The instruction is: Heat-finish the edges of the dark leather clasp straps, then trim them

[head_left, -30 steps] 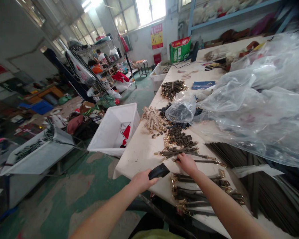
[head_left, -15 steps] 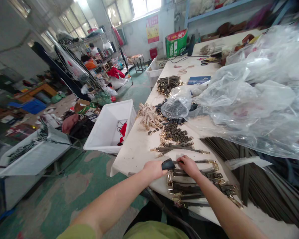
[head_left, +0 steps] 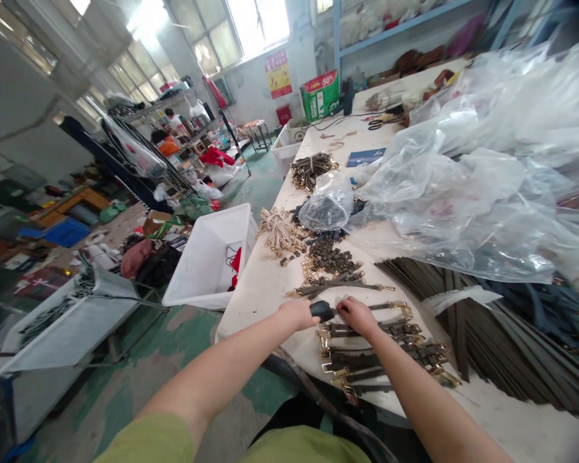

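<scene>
My left hand (head_left: 299,314) is closed around a black tool (head_left: 322,310) at the near edge of the white worktable (head_left: 265,292). My right hand (head_left: 356,315) sits just right of it, fingers pinched on the end of a dark strap with a gold buckle (head_left: 390,307). The tool's tip meets that strap end between my hands. Below my right forearm lies a row of finished dark straps with gold buckles (head_left: 390,360). Just beyond my hands rest more straps (head_left: 340,284) and a heap of small dark pieces (head_left: 330,257).
Large clear plastic bags (head_left: 463,186) cover the table's right side over bundles of dark strips (head_left: 487,328). A small plastic bag (head_left: 324,206), tan strap bundles (head_left: 280,231) and a white bin (head_left: 207,263) beside the table lie to the left. People work far back.
My left hand brought the black tool up from the table edge to meet my right hand, which drew back toward me onto a strap end. The view shifted slightly.
</scene>
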Demonstrator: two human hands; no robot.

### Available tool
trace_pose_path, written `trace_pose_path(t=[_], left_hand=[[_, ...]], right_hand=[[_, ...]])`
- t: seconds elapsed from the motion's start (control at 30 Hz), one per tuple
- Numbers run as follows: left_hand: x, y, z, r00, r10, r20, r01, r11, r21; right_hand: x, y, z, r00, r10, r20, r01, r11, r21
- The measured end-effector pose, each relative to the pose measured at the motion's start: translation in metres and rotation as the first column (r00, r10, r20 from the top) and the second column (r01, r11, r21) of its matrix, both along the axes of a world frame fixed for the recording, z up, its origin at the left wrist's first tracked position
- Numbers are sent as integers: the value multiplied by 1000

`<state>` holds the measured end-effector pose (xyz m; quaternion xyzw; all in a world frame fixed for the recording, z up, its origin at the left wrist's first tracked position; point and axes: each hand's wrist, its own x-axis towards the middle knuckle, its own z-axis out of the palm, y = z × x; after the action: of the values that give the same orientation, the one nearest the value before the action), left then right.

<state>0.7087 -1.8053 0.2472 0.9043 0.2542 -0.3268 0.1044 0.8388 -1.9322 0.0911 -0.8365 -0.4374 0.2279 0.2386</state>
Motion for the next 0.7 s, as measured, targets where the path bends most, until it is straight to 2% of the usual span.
trace_pose_path(t=[0.2,0.3,0.47,0.57,0.7], left_hand=[[-9,1,-11,997,40,70,-39,999,-15],[-16,10,-11,991,82,103,-79,996,-35],[-61,29,-4,953,290,89,-281,954,-102],[-88,28,-6,944,282,173,-267,958,-102],[-101,20,-11,944,277,178,-261,959,-107]], right_hand=[[0,2,0,1000,-3,6,3,1000,-22],[-1,3,2,1000,-3,13,4,1000,-31],[-1,2,3,1000,12,27,-11,999,-35],[-1,1,2,1000,11,19,-11,1000,-19],[-7,7,8,999,30,28,-30,1000,0]])
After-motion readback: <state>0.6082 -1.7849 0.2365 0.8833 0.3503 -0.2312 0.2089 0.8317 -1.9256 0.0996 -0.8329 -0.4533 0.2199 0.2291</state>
